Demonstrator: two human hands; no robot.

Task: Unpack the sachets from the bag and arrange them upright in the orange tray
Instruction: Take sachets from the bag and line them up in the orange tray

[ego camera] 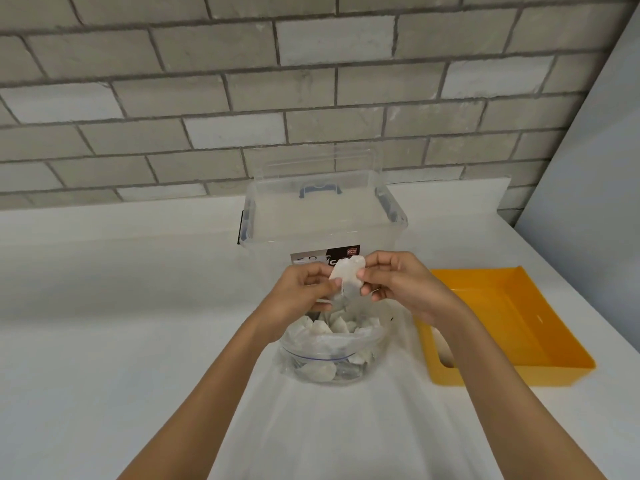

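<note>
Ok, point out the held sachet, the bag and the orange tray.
sachet [348,275], head view, on its pale middle.
bag [311,351], head view, on its clear front wall just above the zip line.
tray [512,375], head view, on its near orange wall.

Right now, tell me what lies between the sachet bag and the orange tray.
Head view: only a bare strip of white countertop separates the bag from the orange tray; the right forearm crosses above the tray's left wall.

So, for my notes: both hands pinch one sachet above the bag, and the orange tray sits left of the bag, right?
No: the head view shows the orange tray right of the bag; left hand and right hand pinch one sachet above it.
</note>
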